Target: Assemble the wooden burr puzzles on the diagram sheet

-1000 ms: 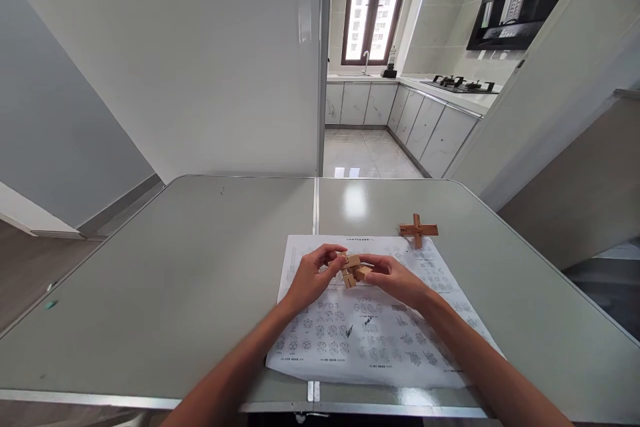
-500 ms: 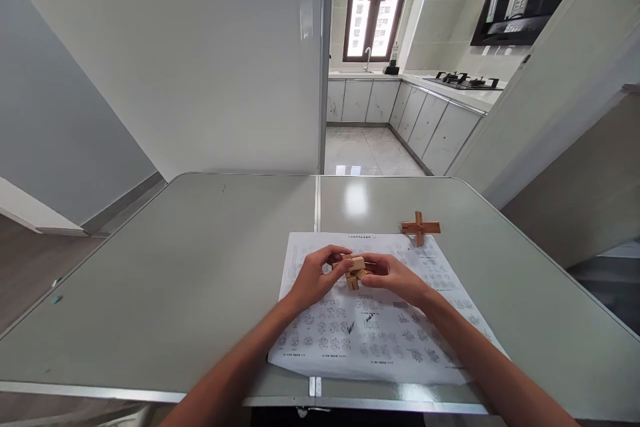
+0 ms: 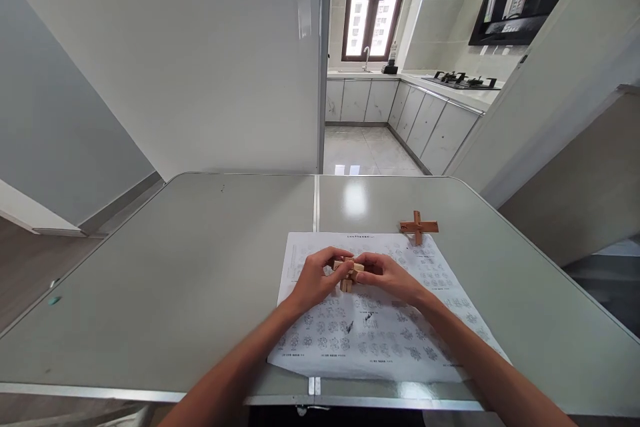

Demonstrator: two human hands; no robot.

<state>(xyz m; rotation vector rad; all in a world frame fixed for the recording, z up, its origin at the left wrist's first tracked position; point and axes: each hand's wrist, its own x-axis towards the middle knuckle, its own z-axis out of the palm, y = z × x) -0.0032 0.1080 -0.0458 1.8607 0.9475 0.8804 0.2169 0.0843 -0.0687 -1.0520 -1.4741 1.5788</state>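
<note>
- Above the printed sheet (image 3: 350, 363): wooden block cluster (image 3: 346, 285), pinched by left hand (image 3: 320, 273) and right hand (image 3: 389, 275) from opposite sides, presumably to steady its pieces.
- Sheet lies beneath, likely for easy viewing (wooden cross (image 3: 419, 227) at far-right corner).

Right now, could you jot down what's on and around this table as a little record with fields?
Left hand: grips a cluster of light wooden pieces
Right hand: fingers on the right side of the same cluster
Beneath the hands: white sheet printed with small diagrams
Far right corner of sheet: darker wooden cross, partly overlapping it
Surface: grey-green table with metal edging
Table's left edge: small green bit, too small to identify
Background: kitchen with window and stove
</note>
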